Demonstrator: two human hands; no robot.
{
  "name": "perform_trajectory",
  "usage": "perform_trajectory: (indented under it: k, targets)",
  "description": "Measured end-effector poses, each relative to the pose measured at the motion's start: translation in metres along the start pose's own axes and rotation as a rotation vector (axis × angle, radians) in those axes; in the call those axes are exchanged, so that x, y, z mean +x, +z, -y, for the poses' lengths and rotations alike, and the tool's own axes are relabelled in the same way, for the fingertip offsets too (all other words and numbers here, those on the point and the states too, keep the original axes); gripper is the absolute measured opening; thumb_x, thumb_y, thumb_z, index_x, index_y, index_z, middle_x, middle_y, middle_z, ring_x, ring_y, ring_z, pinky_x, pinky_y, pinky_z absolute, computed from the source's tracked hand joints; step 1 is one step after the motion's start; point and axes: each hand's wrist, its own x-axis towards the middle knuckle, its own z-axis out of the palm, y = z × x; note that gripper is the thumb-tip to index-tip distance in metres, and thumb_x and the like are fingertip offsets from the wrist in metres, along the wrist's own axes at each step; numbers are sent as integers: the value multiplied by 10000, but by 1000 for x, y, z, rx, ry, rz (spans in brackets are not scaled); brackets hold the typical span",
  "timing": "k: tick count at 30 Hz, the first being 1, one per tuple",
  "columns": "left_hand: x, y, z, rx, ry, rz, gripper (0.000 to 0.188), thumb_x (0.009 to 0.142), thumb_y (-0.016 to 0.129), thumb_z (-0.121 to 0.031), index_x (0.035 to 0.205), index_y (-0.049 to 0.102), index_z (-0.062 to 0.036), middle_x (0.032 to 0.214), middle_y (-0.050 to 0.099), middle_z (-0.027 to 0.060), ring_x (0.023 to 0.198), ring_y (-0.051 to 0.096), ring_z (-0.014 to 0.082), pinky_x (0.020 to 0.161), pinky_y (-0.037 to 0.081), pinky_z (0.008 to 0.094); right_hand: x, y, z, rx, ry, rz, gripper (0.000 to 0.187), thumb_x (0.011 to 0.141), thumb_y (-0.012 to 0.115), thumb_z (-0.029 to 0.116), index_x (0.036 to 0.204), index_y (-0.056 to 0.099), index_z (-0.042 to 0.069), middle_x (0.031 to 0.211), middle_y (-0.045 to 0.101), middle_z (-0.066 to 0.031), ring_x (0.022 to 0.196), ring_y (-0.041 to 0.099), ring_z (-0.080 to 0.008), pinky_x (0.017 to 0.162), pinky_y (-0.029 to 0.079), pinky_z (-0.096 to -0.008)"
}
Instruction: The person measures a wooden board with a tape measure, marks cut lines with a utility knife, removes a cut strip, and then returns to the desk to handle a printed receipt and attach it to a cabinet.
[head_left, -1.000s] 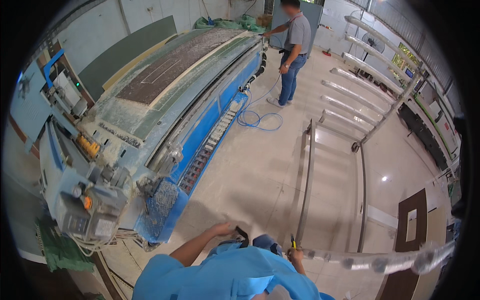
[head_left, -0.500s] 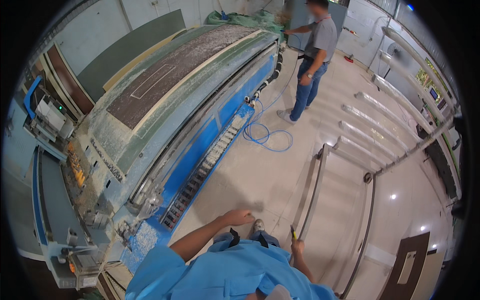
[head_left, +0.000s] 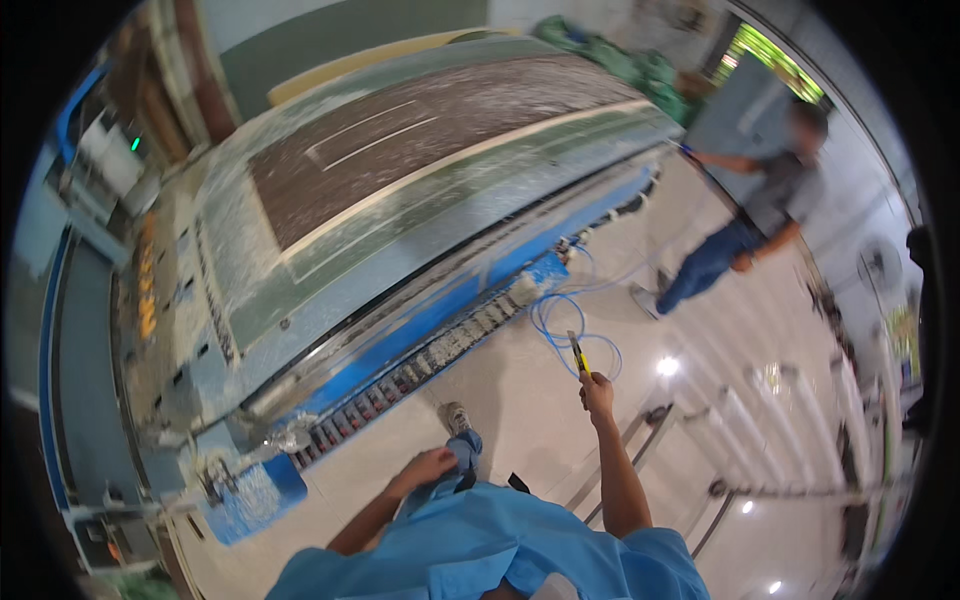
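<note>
My right hand is raised ahead of me, closed around the handle of a yellow-and-black utility knife. Its tip points up and away, with part of the blue hose on the floor beyond it. Low by my left thigh hangs my left hand, a little blurred, its fingers curled in with nothing showing in them. Ahead and to the left, a large machine bed bears a dust-covered brown panel, apart from both hands.
A row of tool holders runs along the machine's blue near side. Blue hose lies coiled on the floor. A co-worker stands at the far right corner of the bed, one hand on the hose end. A metal rack stands at right.
My right hand has lifted the utility knife up and forward. My view has swung toward the machine, and my left hand has come lower in the picture.
</note>
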Motion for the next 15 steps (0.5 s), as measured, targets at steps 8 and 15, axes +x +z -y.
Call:
perform_trajectory:
  k: [8, 15]
  targets:
    - [109, -170, -88, -124, 95, -275, 422, 995, 611, -395, 1271, 656, -78, 1134, 743, 159, 1074, 715, 308, 902, 549, 411, 143, 112, 197, -132, -292, 208, 319, 1006, 625, 351, 962, 663, 38, 618, 573, -12, 456, 505, -90, 398, 382, -276]
    - [162, -266, -116, -309, 129, -604, 355, 1001, 656, -315, 1249, 655, -61, 1075, 747, 159, 1009, 726, 275, 857, 554, 375, 288, 219, 402, -225, -557, 332, 360, 976, 569, 160, 1322, 590, 65, 676, 662, -81, 528, 629, -206, 474, 485, -362]
